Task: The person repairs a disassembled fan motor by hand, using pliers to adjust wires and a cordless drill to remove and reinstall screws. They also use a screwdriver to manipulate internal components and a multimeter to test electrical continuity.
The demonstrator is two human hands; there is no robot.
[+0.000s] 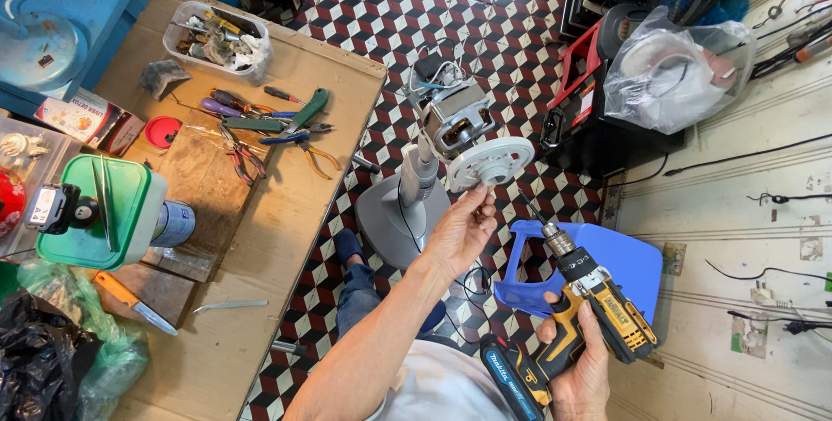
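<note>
- Above the patterned tile floor point(381, 31), my left hand point(464, 230) held the fan motor point(459, 118) up by its round white plate point(491, 163), fingers pinched on the plate's lower edge.
- My right hand point(582, 360) was wrapped tight around the yellow-and-black cordless drill point(581, 300), bit angled up toward the plate without touching it.
- Blue plastic stool point(607, 265) stood just behind the drill.
- Pliers point(299, 139) lay on the wooden bench point(260, 239) to my left.

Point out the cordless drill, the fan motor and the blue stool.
cordless drill point(598, 300), head view, yellow body
fan motor point(457, 118), head view, metal core
blue stool point(628, 256), head view, seat top
</note>
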